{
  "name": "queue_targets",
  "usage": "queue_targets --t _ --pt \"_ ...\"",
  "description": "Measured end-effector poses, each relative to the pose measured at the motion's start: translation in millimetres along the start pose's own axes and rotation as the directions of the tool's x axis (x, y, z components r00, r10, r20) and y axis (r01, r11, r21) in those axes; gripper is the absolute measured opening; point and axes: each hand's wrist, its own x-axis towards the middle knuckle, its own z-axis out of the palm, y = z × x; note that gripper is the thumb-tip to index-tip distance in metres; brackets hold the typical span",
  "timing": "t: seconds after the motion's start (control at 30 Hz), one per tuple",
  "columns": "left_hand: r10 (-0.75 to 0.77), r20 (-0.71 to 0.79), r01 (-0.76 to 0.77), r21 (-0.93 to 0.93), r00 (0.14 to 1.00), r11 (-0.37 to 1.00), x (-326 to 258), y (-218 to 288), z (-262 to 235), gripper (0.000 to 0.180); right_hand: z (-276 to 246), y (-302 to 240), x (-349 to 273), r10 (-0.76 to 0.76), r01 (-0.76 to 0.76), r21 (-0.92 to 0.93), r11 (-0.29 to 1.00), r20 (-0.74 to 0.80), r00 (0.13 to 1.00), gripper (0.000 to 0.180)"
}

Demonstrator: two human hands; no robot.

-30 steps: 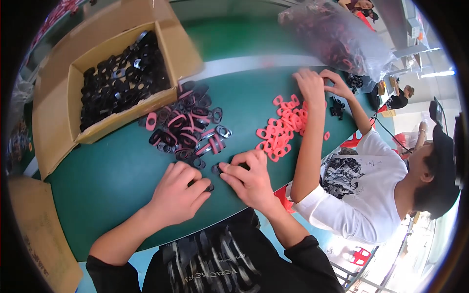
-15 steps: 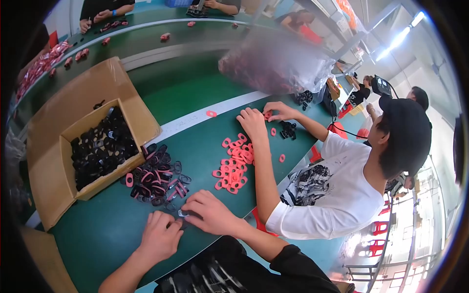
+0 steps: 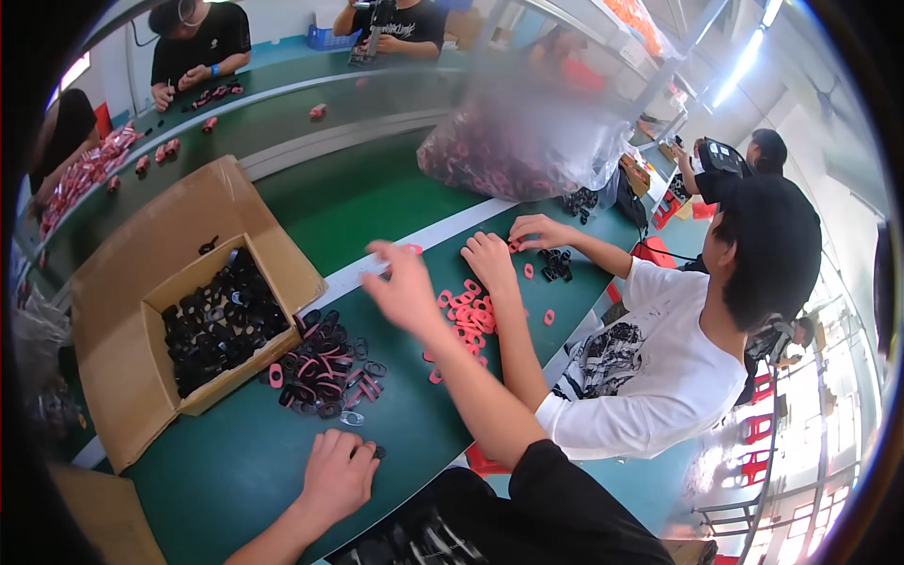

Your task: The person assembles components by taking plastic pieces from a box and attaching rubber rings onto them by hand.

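My left hand (image 3: 337,474) rests on the green table (image 3: 235,471) with its fingers curled over a small black part (image 3: 378,452). My right hand (image 3: 403,287) is lifted above the table, blurred, fingers apart and nothing visible in it. It hovers next to a spread of pink rings (image 3: 466,315). In front of my left hand lies a pile of black and pink parts (image 3: 325,372). An open cardboard box (image 3: 160,311) of black parts (image 3: 217,320) stands to the left.
A person in a white shirt (image 3: 650,367) sits at my right, both hands among the pink rings and a few black parts (image 3: 556,264). A large clear bag of pink parts (image 3: 518,141) lies behind. Other people work at a far table (image 3: 282,104).
My right hand has left the table near my left hand and risen up and away over the pink rings. The view has tilted upward, showing more of the room.
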Motion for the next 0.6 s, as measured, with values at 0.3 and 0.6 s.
queue_targets --t 0.3,0.6 --pt "0.016 0.044 -0.015 -0.020 0.999 1.000 -0.2 -1.6 -5.0 0.032 9.0 57.5 31.3 0.238 -0.170 -0.414 0.894 0.118 0.964 0.045" --pt "-0.106 -0.268 0.161 0.191 0.958 0.968 82.7 -25.5 -46.3 0.029 -6.4 52.2 49.1 0.481 -0.379 -0.410 0.829 0.180 0.858 0.034"
